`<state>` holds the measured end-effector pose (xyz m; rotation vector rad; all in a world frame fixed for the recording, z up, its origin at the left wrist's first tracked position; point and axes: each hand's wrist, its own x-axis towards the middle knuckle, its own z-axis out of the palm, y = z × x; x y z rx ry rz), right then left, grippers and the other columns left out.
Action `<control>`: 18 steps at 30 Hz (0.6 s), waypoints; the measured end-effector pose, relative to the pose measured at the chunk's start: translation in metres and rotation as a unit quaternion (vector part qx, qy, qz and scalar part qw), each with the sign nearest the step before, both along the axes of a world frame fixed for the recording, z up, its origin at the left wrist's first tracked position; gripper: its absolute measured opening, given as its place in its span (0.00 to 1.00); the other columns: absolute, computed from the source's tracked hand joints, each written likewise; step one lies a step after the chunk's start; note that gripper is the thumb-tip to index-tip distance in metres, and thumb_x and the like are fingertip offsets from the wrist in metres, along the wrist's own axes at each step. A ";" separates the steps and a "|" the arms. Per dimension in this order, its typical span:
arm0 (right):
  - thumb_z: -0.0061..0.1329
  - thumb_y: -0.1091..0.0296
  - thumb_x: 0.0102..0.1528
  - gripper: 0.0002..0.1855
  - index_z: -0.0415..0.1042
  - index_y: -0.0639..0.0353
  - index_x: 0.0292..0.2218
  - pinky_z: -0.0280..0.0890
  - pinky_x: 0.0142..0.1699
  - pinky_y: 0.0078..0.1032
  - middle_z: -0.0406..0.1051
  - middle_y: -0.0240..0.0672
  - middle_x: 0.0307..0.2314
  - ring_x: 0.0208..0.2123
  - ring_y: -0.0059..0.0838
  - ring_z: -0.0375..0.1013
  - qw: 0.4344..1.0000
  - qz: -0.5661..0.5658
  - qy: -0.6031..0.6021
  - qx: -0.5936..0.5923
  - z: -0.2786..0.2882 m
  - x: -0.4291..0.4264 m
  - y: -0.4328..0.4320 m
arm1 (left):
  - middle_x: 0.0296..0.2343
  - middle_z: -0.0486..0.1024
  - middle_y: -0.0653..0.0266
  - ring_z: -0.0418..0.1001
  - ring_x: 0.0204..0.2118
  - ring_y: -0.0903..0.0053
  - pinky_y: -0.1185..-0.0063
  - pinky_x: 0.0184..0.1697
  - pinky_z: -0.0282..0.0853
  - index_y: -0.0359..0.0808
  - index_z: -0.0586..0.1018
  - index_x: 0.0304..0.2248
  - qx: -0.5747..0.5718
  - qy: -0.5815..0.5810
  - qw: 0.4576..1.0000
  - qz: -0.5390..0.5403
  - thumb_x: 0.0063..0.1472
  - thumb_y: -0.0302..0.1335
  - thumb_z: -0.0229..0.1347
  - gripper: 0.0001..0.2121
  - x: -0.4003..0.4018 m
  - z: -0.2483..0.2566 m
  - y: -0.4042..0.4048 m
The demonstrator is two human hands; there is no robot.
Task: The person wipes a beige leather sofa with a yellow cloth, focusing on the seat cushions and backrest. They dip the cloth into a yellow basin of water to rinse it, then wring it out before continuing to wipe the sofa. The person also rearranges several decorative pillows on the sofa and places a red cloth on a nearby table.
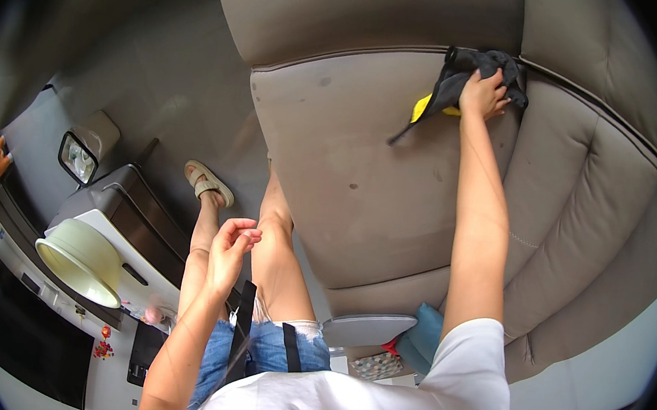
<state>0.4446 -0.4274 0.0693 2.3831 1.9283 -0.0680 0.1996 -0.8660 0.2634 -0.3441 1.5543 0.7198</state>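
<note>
A dark grey cloth [453, 83] with a yellow underside lies bunched on the taupe sofa seat [363, 149], at the crease where seat, backrest and side cushion meet. My right hand [484, 94] presses on this cloth with its fingers spread over the folds; whether they grip it is hard to tell. One corner of the cloth trails toward the middle of the seat. Small dark spots mark the seat surface. My left hand [236, 240] is held above my legs, fingers loosely curled, touching nothing.
To the left stand a dark coffee table [142, 225] with a white top, a pale green basin [86, 259] on it, and a bin-like container with a framed opening [79, 157]. A television [26, 324] is beyond. A blue cushion [425, 339] and a grey board-like surface [367, 329] are near my right side.
</note>
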 end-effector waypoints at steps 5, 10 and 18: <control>0.47 0.58 0.58 0.19 0.66 0.60 0.47 0.49 0.63 0.52 0.65 0.50 0.51 0.60 0.55 0.54 0.997 0.055 -0.047 0.035 -0.012 -0.033 -0.019 | 0.35 0.76 0.65 0.74 0.38 0.82 0.83 0.45 0.70 0.33 0.72 0.44 -0.026 0.010 0.999 0.016 0.65 0.21 0.45 0.09 -0.002 -0.009 -0.025; 0.49 0.66 0.52 0.16 0.69 0.64 0.42 0.53 0.60 0.48 0.69 0.53 0.44 0.54 0.54 0.62 0.964 0.261 0.042 0.042 0.004 -0.133 -0.149 | 0.38 0.76 0.65 0.74 0.41 0.81 0.82 0.48 0.67 0.35 0.71 0.45 0.017 -0.021 0.999 0.025 0.66 0.25 0.45 0.10 0.009 -0.013 -0.035; 0.44 0.67 0.53 0.13 0.73 0.60 0.38 0.60 0.56 0.43 0.73 0.47 0.39 0.50 0.46 0.68 0.810 0.532 0.244 -0.036 -0.027 -0.223 -0.316 | 0.36 0.76 0.63 0.73 0.40 0.81 0.82 0.47 0.68 0.31 0.72 0.44 0.024 -0.001 0.998 0.050 0.65 0.24 0.46 0.10 -0.005 0.023 -0.003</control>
